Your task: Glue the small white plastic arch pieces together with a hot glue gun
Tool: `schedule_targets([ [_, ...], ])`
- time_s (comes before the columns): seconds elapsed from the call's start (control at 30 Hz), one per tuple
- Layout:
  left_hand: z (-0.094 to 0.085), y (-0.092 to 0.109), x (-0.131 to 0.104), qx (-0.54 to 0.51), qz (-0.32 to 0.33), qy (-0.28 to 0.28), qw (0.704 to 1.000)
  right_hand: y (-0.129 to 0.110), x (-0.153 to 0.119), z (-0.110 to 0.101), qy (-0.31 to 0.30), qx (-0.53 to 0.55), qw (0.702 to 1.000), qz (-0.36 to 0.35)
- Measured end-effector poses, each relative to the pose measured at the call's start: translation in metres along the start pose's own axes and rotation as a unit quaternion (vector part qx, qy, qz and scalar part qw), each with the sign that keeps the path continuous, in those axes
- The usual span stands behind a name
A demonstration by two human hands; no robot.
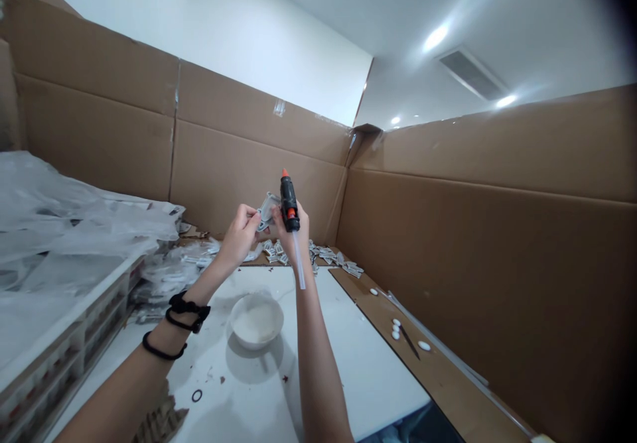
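My left hand [243, 229] pinches the left edge of a small grey plastic part [269, 208], which looks like a shallow frame or housing. In my right hand [293, 237] is a black hot glue gun [288, 197], its orange nozzle pointing up and away from me. A clear glue stick [299, 260] sticks out of its rear end, toward my forearm. The right thumb and fingertips also touch the grey part's right side. Both hands are raised above the far end of the white table. Below them stands a white bowl [256, 321] with whitish contents.
Similar grey parts [326, 254] lie heaped along the back edge. Bagged parts [174, 270] and a white crate [84, 323] covered in plastic sheeting stand left. White oval pieces [396, 329] rest on a cardboard strip at right. Cardboard walls [259, 164] enclose the table [368, 357].
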State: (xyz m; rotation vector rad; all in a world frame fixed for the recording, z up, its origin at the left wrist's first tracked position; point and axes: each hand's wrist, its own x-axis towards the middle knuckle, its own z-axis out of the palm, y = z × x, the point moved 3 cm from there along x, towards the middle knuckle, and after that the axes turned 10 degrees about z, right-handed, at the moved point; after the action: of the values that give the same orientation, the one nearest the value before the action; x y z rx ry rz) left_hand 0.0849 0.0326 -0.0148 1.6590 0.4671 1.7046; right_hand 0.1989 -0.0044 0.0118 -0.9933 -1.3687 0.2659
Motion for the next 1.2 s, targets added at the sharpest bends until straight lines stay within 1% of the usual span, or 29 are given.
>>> schedule_targets([
  [0.13,0.000,0.008,-0.001,0.009,-0.006,-0.045,0.999,0.000,-0.002,0.001,-0.064,0.003,0.998,0.020],
  [0.2,0.000,0.011,-0.001,0.000,-0.005,-0.058,0.998,-0.001,-0.001,0.000,-0.062,-0.001,0.998,0.012],
  [0.27,-0.002,0.012,0.000,-0.016,-0.006,-0.034,0.999,0.000,0.002,-0.003,-0.027,0.015,0.999,0.009],
  [0.33,-0.006,0.013,0.001,-0.046,-0.014,0.017,0.999,0.004,0.005,-0.008,0.003,0.040,0.999,0.030],
  [0.37,-0.007,0.013,0.002,-0.068,-0.020,0.045,0.996,0.006,0.006,-0.010,0.006,0.049,0.998,0.046],
  [0.43,-0.010,0.013,0.002,-0.126,-0.032,0.091,0.987,0.010,0.007,-0.014,-0.014,0.058,0.995,0.074],
  [0.53,-0.013,0.013,0.002,-0.184,-0.027,0.128,0.974,0.013,0.004,-0.016,-0.084,0.067,0.989,0.104],
  [0.6,-0.015,0.011,0.003,-0.190,-0.013,0.139,0.972,0.013,0.002,-0.013,-0.120,0.077,0.983,0.118],
  [0.67,-0.016,0.010,0.003,-0.179,0.006,0.140,0.974,0.012,0.001,-0.008,-0.141,0.081,0.979,0.120],
  [0.77,-0.017,0.008,0.004,-0.164,0.030,0.136,0.977,0.010,0.002,0.001,-0.149,0.076,0.981,0.099],
  [0.9,-0.017,0.009,0.004,-0.185,0.032,0.137,0.973,0.010,0.004,0.008,-0.163,0.068,0.983,0.051],
  [0.97,-0.016,0.011,0.004,-0.200,0.030,0.141,0.969,0.009,0.003,0.009,-0.179,0.058,0.981,0.046],
  [1.03,-0.014,0.012,0.004,-0.208,0.030,0.146,0.967,0.009,0.002,0.010,-0.191,0.046,0.979,0.055],
  [1.13,-0.012,0.012,0.003,-0.205,0.039,0.154,0.966,0.009,0.000,0.010,-0.187,0.049,0.978,0.073],
  [1.2,-0.013,0.012,0.003,-0.194,0.055,0.163,0.966,0.012,0.002,0.007,-0.157,0.048,0.984,0.075],
])
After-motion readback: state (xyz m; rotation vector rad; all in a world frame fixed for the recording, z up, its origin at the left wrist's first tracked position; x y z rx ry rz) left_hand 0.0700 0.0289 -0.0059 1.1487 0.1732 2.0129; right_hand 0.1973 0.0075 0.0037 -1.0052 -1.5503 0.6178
